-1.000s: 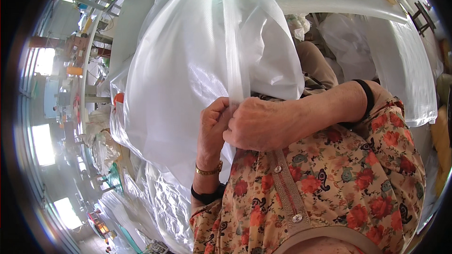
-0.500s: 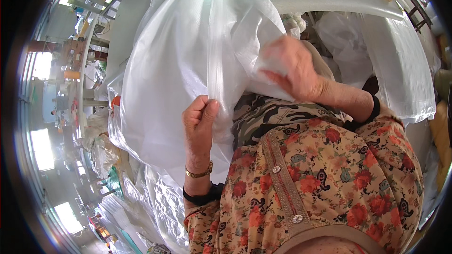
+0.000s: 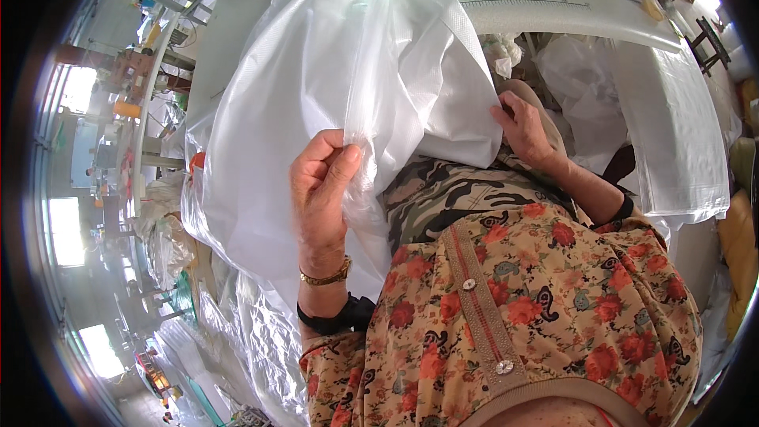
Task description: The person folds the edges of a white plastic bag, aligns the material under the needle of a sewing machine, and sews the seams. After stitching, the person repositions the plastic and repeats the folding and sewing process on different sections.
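Note:
A large piece of thin, translucent white woven sheeting [image 3: 332, 71] hangs in front of me, bright where light shines through its top. My left hand [image 3: 320, 194] pinches a vertical fold of it near the lower middle, thumb on the front. Off to the right, my right hand [image 3: 522, 128] grips the sheet's right edge, arm stretched out. Between the two hands the material is spread wide over my lap, where camouflage cloth [image 3: 443, 194] shows.
A long white table [image 3: 553, 8] curves across the top, with more white sheeting [image 3: 684, 142] draped over its right side. Crumpled clear plastic [image 3: 585, 87] lies beyond my right hand. Heaps of white bags [image 3: 245, 332] lie at lower left; shelves and workbenches [image 3: 134, 71] stand far left.
My hands were together on the fold a second ago. The right hand has slid away to the right along the sheet, spreading it, while the left stayed on the fold.

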Motion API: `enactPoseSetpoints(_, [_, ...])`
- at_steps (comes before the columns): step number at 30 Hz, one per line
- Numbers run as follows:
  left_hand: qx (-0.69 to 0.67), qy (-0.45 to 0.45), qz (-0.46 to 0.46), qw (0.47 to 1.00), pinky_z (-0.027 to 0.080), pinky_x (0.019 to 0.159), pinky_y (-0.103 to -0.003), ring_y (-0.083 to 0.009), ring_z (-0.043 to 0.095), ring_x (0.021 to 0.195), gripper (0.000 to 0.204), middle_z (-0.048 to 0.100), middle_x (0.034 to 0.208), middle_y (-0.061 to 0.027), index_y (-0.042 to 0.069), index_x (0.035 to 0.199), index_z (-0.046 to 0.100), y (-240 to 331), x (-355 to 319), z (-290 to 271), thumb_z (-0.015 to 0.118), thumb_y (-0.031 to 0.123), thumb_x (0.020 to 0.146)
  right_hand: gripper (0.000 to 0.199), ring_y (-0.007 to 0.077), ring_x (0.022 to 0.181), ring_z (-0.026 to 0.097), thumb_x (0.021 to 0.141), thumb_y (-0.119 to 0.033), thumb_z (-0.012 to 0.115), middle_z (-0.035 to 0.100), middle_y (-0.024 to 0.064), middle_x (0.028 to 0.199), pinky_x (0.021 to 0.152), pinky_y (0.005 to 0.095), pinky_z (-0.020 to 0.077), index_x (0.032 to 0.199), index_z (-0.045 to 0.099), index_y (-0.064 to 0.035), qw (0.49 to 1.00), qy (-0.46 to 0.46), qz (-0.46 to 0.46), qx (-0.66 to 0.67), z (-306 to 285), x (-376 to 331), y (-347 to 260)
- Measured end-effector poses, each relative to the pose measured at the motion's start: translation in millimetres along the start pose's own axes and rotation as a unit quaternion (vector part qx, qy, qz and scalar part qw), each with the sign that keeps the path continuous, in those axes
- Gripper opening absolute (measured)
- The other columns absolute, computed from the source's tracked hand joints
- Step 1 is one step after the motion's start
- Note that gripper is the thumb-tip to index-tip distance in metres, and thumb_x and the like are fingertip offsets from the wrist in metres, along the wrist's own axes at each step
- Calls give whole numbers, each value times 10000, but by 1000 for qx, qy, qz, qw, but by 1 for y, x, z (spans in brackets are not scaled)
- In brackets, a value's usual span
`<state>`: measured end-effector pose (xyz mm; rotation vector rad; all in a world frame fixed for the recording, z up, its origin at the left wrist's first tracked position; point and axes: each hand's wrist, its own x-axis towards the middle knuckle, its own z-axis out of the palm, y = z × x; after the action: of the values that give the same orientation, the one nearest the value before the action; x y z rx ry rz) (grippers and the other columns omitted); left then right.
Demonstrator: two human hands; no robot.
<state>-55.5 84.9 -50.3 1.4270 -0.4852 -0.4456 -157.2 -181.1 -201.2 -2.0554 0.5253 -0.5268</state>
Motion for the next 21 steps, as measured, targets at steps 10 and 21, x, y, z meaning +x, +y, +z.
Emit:
enactPoseSetpoints(10, [99, -40, 13, 994, 354, 563, -163, 0, 444, 639, 91, 564, 728, 54, -15, 909, 608, -7, 0, 11, 560, 61, 920, 199, 233, 567, 359, 962, -119, 508, 399, 98, 645, 535, 313, 370, 833, 455, 23, 962, -155, -141, 174, -36, -12, -130])
enactPoseSetpoints(21, [279, -71, 72, 955, 345, 481, -236, -54, 376, 535, 43, 485, 581, -38, -11, 865, 551, -20, -4, 20, 558, 25, 886, 183, 365, 610, 579, 878, -127, 584, 556, 171, 653, 548, 412, 445, 820, 479, 10, 911, -335, -214, 105, -4, -36, -141])
